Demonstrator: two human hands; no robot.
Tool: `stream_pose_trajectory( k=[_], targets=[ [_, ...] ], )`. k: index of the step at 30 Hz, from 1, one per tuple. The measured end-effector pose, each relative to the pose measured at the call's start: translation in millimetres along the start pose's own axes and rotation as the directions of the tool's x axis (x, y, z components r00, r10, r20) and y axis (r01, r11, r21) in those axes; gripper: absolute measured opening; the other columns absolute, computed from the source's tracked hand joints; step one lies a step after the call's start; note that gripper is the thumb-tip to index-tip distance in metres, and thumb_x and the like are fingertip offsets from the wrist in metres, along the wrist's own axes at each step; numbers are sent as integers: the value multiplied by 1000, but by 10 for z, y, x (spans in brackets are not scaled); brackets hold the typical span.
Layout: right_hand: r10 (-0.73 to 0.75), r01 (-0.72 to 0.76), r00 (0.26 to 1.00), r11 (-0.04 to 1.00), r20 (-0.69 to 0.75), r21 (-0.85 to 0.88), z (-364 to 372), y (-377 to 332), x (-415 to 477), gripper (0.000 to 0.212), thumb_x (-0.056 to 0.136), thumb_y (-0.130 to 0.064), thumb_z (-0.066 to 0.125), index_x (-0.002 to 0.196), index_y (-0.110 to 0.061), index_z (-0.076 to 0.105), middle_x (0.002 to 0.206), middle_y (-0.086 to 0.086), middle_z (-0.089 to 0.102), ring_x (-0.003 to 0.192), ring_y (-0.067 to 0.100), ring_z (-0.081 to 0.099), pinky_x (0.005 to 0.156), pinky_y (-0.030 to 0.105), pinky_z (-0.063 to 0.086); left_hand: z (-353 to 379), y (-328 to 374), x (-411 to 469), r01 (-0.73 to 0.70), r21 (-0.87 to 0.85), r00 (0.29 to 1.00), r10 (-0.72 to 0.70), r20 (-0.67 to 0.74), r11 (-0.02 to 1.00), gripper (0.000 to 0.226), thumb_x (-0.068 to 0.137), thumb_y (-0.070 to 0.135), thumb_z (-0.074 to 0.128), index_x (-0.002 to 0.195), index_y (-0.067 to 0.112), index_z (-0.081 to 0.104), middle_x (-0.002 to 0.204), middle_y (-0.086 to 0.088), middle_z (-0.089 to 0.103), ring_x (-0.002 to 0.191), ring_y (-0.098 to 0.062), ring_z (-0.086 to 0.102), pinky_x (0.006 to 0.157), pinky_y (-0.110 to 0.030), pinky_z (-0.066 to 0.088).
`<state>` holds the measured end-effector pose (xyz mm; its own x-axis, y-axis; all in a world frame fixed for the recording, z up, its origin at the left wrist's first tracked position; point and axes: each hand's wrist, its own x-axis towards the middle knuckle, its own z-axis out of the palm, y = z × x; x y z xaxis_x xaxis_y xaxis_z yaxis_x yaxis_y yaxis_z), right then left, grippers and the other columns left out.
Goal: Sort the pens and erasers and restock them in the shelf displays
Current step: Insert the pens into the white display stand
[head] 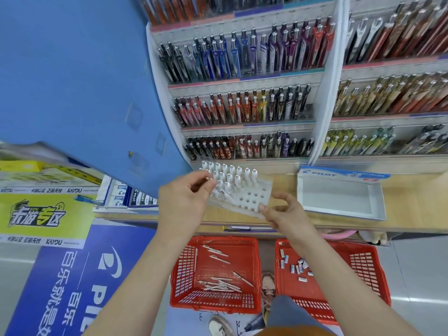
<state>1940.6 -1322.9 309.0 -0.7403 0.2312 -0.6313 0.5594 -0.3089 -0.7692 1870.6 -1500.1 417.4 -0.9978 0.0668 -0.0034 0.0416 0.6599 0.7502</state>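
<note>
Wooden counter [407, 197] under the pen shelves [242, 81] carries our clear perforated stand [252, 197] at frame centre, its far holes filled with white pens [230, 173]. Our left hand [184, 202] pinches one pen [211, 178] at the stand's left edge. Our right hand [286, 212] pinches the stand's near corner. At the bottom of the frame, the left red basket [184, 275] holds loose pens [223, 282] and the right red basket [363, 263] holds erasers [298, 265].

Front holes of the clear pen rack [252, 200] stand open; white pens [228, 173] crowd its rear rows. Bare tabletop [284, 184] separates it from the Pilot box [339, 177]. A blue panel [84, 93] walls off the left.
</note>
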Motion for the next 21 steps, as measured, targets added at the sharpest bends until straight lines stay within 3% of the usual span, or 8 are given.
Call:
stream_pose_trajectory(
  k=[3, 7, 17, 21],
  targets=[
    [-11, 11, 1000, 1000, -2, -2, 2, 63, 30, 50, 77, -24, 78, 118, -23, 50, 82, 8, 58, 69, 18, 55, 66, 32, 46, 83, -128, -21, -58, 104, 998, 56, 30, 993, 3, 82, 26, 70, 80, 25, 72, 71, 6, 68, 69, -10, 61, 70, -26, 47],
    [-10, 10, 1000, 1000, -6, 2, -5, 119, 70, 52, 75, -25, 80, 118, -22, 52, 82, 10, 59, 71, 20, 57, 67, 34, 47, 172, -231, -24, -94, 124, 996, 91, 24, 988, 6, 82, 27, 70, 84, 22, 73, 74, 5, 67, 71, -11, 60, 71, -28, 46],
    [-29, 29, 1000, 1000, -8, 3, -16, 162, 91, 51, 73, -30, 80, 116, -25, 54, 84, 8, 60, 78, 19, 61, 79, 39, 52, 228, -210, 13, -103, 130, 994, 105, -12, 986, 13, 81, 27, 71, 91, 19, 74, 80, 6, 69, 73, -8, 61, 71, -18, 47],
    [-43, 43, 999, 999, -12, 8, -19, 139, 55, 47, 76, -30, 79, 116, -25, 55, 80, 4, 56, 70, 15, 56, 73, 32, 50, 219, -210, 17, -106, 129, 994, 110, -23, 986, 11, 82, 27, 71, 89, 20, 74, 78, 7, 69, 71, -8, 61, 71, -20, 48]
  ],
)
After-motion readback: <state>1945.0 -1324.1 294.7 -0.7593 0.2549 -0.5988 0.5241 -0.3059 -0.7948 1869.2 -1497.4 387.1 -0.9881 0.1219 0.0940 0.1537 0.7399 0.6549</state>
